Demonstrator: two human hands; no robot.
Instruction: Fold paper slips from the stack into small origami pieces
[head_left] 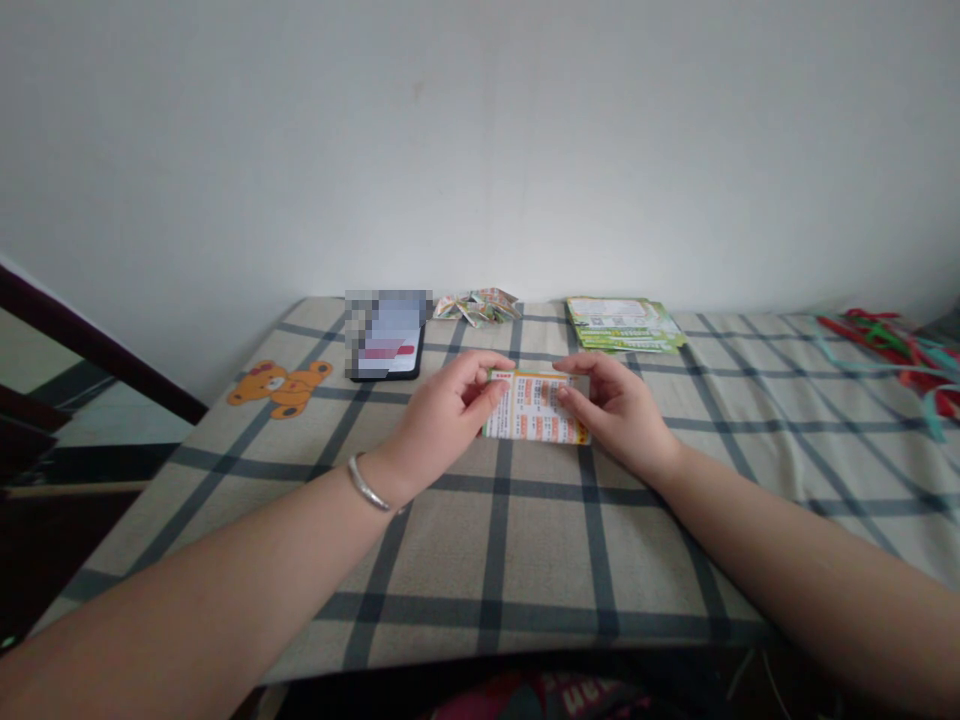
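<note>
A small printed paper leaflet [534, 410], orange and white with a folded top edge, lies on the checked tablecloth [495, 540]. My left hand [442, 415] pinches its left edge between thumb and fingers; a silver bangle sits on that wrist. My right hand [619, 410] grips the leaflet's right edge, thumb on top and fingers curled along the upper corner.
A phone [386, 345] lies behind my left hand. Beside it rest folded paper pieces [478, 305] and a stack of green leaflets [622, 325] near the wall. Red and green ribbons [896, 350] lie at the far right. A bear print [281, 385] marks the cloth's left side.
</note>
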